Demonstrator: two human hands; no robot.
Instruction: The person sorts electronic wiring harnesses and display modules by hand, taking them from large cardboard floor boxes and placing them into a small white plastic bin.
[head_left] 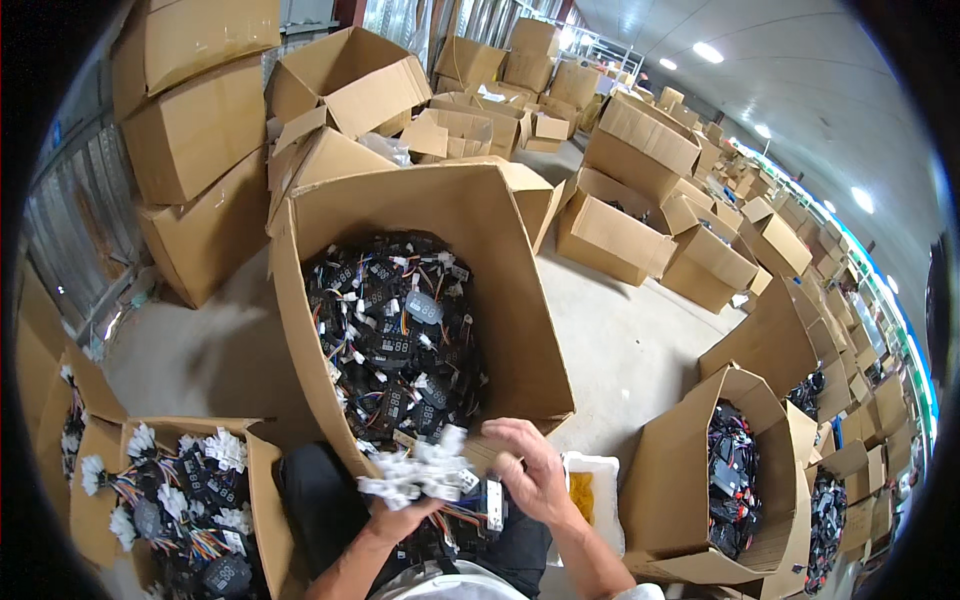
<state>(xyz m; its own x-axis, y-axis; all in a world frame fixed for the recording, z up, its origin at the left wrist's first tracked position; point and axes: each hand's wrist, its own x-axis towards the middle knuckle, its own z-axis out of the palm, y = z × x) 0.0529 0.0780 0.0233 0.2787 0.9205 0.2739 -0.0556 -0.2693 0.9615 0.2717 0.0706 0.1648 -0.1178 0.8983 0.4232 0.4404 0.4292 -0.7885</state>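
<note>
My left hand [392, 522] is closed around a bunch of white plug connectors [425, 472], their coloured wires hanging down over my lap. To the right of the bunch my right hand [540, 478] is raised, fingers loosely curved and apart, with no object visible in it. Black display modules [440, 540] with wires lie in my lap, partly hidden under the hands. Just ahead stands a large cardboard box [530, 330], filled with loose black digital display modules [390, 345] with wires and small white plugs.
At the left, a smaller box [262, 490] holds modules bundled by their white connectors. A white foam bin [606, 470] with something yellow inside stands beside my right arm. Further right, a box [650, 500] contains black wired parts. Stacked cartons [200, 130] rise at the far left.
</note>
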